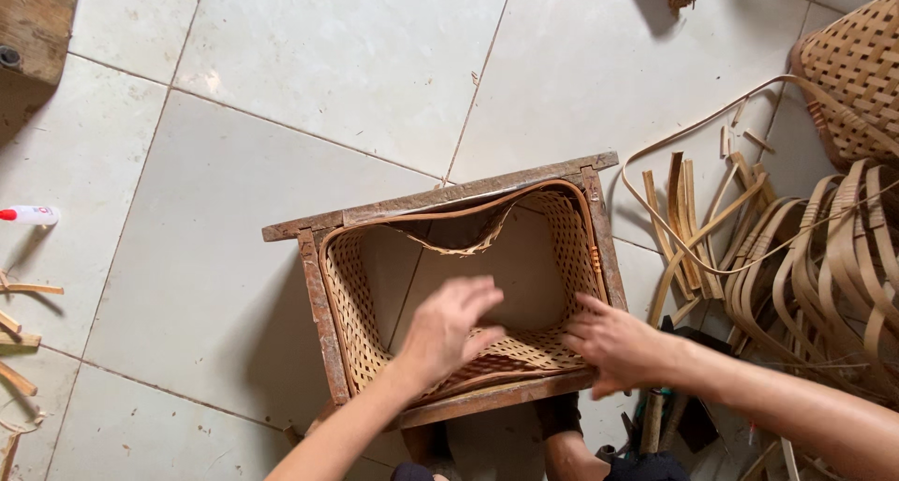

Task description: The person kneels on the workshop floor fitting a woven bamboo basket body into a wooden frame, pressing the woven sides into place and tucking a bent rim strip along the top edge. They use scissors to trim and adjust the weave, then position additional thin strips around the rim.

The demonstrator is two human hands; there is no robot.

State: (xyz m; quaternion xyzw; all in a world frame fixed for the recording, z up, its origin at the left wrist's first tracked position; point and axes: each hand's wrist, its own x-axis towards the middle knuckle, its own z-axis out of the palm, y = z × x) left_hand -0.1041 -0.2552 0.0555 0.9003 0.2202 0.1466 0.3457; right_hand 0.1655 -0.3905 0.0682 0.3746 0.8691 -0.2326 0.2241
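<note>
A woven basket wall (562, 247) is sitting inside a rectangular wooden frame (323, 303) on the tiled floor (281, 88), a little right of the middle of the view. The weave is lining the frame's sides, and its thin rim strip is sagging inward along the far side, away from the wood. Pale tile is showing through the open middle.

The left hand (448, 326) is reaching down into the frame near its front edge — fingers spread and slightly blurred, hovering over or brushing the weave along the near wall; whether it is gripping anything cannot be told. The right hand (618, 345) is resting at the frame's near right corner, fingers stretched out and pressing against the woven wall there, not closed around anything that shows.

Just right of the frame, a pile of bamboo strips (815, 266) is lying in loops and loose lengths, one long strip curving up toward a finished woven basket (857, 69) at the top right edge. Some dark tools are lying under the right forearm, too hidden to name. At the left edge, a small white tube with a red cap (28, 215) is lying on the tile, with a few short wood offcuts (17, 336) below it — and a worn wooden block (37, 17) is sitting in the top left corner.
</note>
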